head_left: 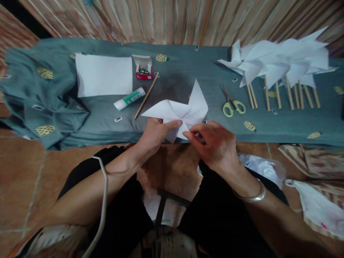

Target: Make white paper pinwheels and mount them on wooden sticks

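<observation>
- Fingers [174, 124] of the left hand [156, 134] pinch the near edge of the paper pinwheel [182, 109], thumb tucked under, fingertips flat on top.
- Over on the other side, the right hand [215, 145] curls in, thumb and forefinger pressed together on a folded point of the same paper, close to its centre.
- That pinwheel sits at the near edge of the grey-green cloth [174, 71], half on it, half hanging out over the person's lap.
- Thin white sheet, this: light, floppy at the tips, and it looks quick to crease or tear, so I'd say the safest hold is near the centre where the folds meet, not out on a blade.
- Just behind it, a wooden stick [146, 96] lies at a slant, with a glue tube [129, 99] beside it and a small red box of pins [143, 68] a little further back.
- Left of those, a flat white sheet [103, 74] rests on the cloth.
- To the right, yellow-handled scissors [231, 104] lie near, blades pointing away from the hands.
- Beyond them, a row of finished pinwheels [279, 64] on sticks fills the far right.
- Open cloth shows between the scissors and the held paper, and again right in front of the sheet.
- Cloth edge runs right beneath both hands, bare floor below.
</observation>
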`<state>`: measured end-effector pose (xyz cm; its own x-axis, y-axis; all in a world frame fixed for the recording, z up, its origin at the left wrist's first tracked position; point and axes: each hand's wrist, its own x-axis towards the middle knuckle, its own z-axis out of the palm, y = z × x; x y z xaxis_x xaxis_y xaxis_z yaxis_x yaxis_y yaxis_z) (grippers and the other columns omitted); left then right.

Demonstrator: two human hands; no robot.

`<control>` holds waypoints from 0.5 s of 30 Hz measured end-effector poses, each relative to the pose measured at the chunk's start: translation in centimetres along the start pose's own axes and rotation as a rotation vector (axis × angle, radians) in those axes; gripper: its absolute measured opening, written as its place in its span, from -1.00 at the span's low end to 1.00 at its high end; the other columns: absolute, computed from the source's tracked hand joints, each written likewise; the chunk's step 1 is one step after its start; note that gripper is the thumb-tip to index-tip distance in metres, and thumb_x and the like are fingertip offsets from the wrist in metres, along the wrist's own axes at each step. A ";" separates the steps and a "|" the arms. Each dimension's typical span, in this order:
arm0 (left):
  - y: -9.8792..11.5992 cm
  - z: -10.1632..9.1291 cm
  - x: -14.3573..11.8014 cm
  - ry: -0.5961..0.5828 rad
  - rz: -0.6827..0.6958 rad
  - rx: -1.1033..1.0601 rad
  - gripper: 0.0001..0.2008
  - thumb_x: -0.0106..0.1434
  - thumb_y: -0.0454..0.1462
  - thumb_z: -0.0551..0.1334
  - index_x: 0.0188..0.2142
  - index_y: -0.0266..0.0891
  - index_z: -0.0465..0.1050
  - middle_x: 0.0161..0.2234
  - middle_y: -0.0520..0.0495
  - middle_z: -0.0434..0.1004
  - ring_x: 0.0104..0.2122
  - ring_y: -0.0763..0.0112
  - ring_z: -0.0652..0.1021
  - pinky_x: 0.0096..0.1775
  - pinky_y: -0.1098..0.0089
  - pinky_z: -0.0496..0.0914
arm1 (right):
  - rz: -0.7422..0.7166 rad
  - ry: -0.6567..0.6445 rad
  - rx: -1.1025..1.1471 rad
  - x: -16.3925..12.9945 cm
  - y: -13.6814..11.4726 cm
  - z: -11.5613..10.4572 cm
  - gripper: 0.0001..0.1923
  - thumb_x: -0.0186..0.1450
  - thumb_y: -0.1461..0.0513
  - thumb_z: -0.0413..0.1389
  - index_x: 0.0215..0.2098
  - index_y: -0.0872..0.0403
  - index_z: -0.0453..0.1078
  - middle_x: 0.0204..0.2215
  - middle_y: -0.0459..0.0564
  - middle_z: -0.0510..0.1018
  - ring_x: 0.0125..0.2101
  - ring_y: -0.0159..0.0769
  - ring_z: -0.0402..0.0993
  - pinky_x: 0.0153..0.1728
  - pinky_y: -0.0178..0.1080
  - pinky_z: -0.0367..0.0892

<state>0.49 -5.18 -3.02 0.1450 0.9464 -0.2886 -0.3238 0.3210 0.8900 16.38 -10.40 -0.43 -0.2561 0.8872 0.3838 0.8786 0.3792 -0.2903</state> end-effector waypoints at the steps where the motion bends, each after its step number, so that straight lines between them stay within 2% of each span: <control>1: 0.0 -0.1 0.1 -0.005 -0.013 -0.014 -0.80 -0.12 -0.32 0.44 -0.41 -0.23 0.58 -0.34 -0.04 0.67 -0.35 0.30 0.61 -0.28 0.35 0.45 | -0.023 0.021 0.000 0.0 -0.1 -0.2 -0.71 0.38 0.08 0.08 -0.43 0.03 0.45 -0.56 -0.04 0.54 -0.48 -0.25 0.41 -0.40 -0.20 0.23; 4: 0.2 -0.4 0.5 -0.011 -0.031 -0.040 -0.79 -0.12 -0.31 0.44 -0.41 -0.24 0.59 -0.36 -0.05 0.67 -0.36 0.30 0.61 -0.28 0.35 0.46 | -0.057 0.099 0.045 0.2 -0.1 -1.1 -0.77 0.37 0.12 0.11 -0.39 0.02 0.46 -0.53 -0.04 0.56 -0.46 -0.25 0.43 -0.37 -0.19 0.25; 6: 0.4 -0.5 0.8 0.010 -0.018 -0.053 -0.78 -0.13 -0.31 0.44 -0.39 -0.24 0.60 -0.35 -0.05 0.68 -0.34 0.30 0.62 -0.27 0.36 0.46 | -0.014 0.141 0.102 0.5 0.2 -1.7 -0.82 0.36 0.14 0.13 -0.36 0.01 0.47 -0.49 -0.05 0.58 -0.44 -0.26 0.45 -0.35 -0.19 0.28; 11: 1.4 -0.7 1.5 0.071 0.010 -0.121 -0.74 -0.20 -0.33 0.46 -0.43 -0.25 0.57 -0.36 -0.04 0.67 -0.29 0.27 0.62 -0.21 0.35 0.47 | 0.270 0.224 0.299 1.3 2.5 -1.7 -0.85 0.33 0.15 0.15 -0.34 0.01 0.50 -0.45 -0.08 0.59 -0.41 -0.31 0.48 -0.30 -0.22 0.37; 15: 2.6 -0.8 2.2 0.131 0.013 -0.180 -0.71 -0.30 -0.32 0.50 -0.50 -0.28 0.53 -0.45 -0.03 0.65 -0.41 0.36 0.60 -0.25 0.37 0.46 | 0.427 0.278 0.593 2.0 3.9 -0.4 -0.81 0.26 0.11 0.20 -0.25 0.04 0.52 -0.33 -0.03 0.66 -0.34 -0.29 0.56 -0.22 -0.18 0.43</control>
<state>-0.77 -2.29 -1.65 0.0212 0.9434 -0.3310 -0.4886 0.2986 0.8198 19.44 -7.20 -0.45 0.2350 0.9192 0.3160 0.4965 0.1660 -0.8520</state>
